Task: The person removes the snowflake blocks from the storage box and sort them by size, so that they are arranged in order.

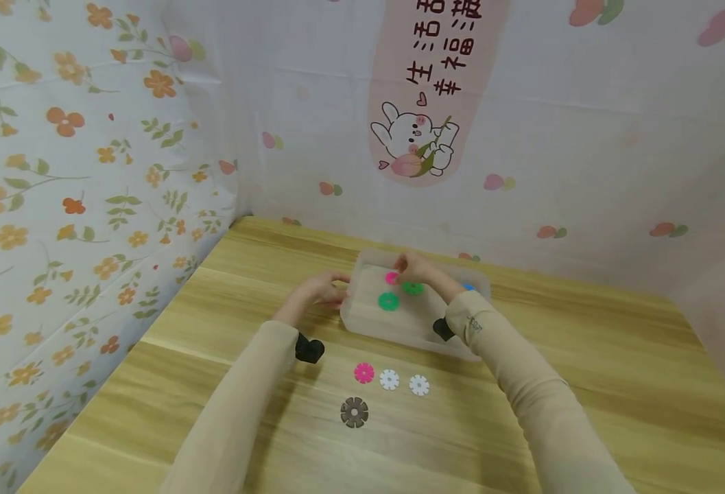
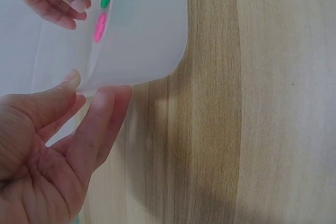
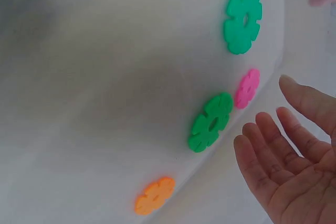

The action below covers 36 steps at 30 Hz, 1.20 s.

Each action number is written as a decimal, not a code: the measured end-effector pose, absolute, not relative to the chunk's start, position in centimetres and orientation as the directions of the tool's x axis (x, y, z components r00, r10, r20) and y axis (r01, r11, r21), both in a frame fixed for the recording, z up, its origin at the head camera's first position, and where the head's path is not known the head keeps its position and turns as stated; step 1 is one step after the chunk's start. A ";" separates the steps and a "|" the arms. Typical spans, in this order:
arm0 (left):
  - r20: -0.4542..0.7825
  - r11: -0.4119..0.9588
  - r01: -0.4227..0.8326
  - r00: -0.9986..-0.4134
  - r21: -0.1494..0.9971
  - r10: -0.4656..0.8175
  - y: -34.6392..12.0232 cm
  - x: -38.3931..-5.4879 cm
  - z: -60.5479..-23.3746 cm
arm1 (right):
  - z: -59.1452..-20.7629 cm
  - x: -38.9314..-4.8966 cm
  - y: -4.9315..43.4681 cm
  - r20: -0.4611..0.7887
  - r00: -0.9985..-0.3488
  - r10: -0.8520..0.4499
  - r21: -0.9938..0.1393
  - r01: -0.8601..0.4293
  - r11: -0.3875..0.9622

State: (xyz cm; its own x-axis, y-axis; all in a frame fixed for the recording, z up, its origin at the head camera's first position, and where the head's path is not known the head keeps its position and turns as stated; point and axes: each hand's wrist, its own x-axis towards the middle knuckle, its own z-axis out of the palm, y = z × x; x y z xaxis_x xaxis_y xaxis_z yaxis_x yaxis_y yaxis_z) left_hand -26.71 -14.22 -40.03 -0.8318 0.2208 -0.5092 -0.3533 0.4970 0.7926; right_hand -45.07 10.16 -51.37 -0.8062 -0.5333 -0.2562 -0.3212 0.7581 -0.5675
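A translucent plastic box (image 1: 368, 325) holds several flower-shaped notched discs. Inside are a teal disc (image 3: 243, 19), a green disc (image 3: 211, 122), a small pink disc (image 3: 247, 88) and an orange disc (image 3: 155, 195). At the box's left end, my left hand (image 1: 325, 289) pinches the rim between thumb and fingers, as the left wrist view shows. My right hand (image 3: 294, 156) is over the box's far side, close to the pink and green discs, fingers loosely bent and nothing between them. A blue piece (image 1: 468, 287) peeks out past the right forearm.
On the wooden table (image 1: 584, 357) in front of the box lie a pink disc (image 1: 364, 373), two white discs (image 1: 389, 379) and a larger dark grey disc (image 1: 354, 412). Patterned cloth (image 1: 313, 116) hangs behind the table and along its left side.
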 end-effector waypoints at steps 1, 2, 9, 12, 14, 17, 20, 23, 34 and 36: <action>-0.508 0.496 -0.352 -0.833 0.793 0.221 -14.3 -26.7 -40.0 | -51.3 -45.2 10.1 -0.270 -0.800 -0.536 -0.563 -0.320 0.762; -0.505 0.494 -0.351 -0.834 0.795 0.221 -14.3 -26.7 -40.0 | -51.4 -45.4 10.1 -0.246 -0.795 -0.554 -0.578 -0.339 0.743; -0.489 0.484 -0.336 -0.841 0.808 0.233 -14.1 -26.7 -40.4 | -54.2 -47.4 10.8 -0.188 -0.776 -0.602 -0.558 -0.420 0.716; -0.488 0.480 -0.341 -0.844 0.808 0.223 -13.9 -26.7 -40.5 | -56.5 -48.8 10.7 -0.208 -0.783 -0.587 -0.495 -0.433 0.753; -0.493 0.479 -0.349 -0.844 0.806 0.214 -13.9 -26.7 -40.5 | -57.3 -49.1 10.5 -0.160 -0.782 -0.602 -0.467 -0.478 0.744; -0.496 0.485 -0.353 -0.845 0.800 0.203 -13.9 -26.6 -40.4 | -54.8 -47.0 9.3 -0.208 -0.788 -0.579 -0.419 -0.463 0.781; -0.498 0.493 -0.355 -0.845 0.794 0.194 -14.0 -26.6 -40.2 | -48.5 -41.7 7.1 -0.315 -0.809 -0.497 -0.357 -0.385 0.851; -0.499 0.505 -0.351 -0.845 0.788 0.192 -14.0 -26.5 -40.1 | -42.8 -36.8 5.7 -0.366 -0.819 -0.442 -0.321 -0.335 0.886; -0.497 0.544 -0.333 -0.849 0.770 0.183 -13.9 -26.4 -40.0 | -40.0 -34.0 5.1 -0.329 -0.815 -0.476 -0.304 -0.386 0.871; -0.491 0.547 -0.326 -0.851 0.771 0.185 -14.0 -26.5 -40.1 | -40.0 -34.0 5.0 -0.338 -0.814 -0.472 -0.324 -0.371 0.870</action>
State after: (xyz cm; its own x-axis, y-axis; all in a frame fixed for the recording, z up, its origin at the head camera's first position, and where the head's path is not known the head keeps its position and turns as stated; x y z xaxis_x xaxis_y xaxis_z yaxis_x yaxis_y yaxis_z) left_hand -26.47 -13.99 -40.09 -0.8511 0.1848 -0.4915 -0.3265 0.5468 0.7710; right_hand -34.05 5.05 -39.98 -0.8139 -0.4724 -0.3381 -0.3705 0.8704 -0.3243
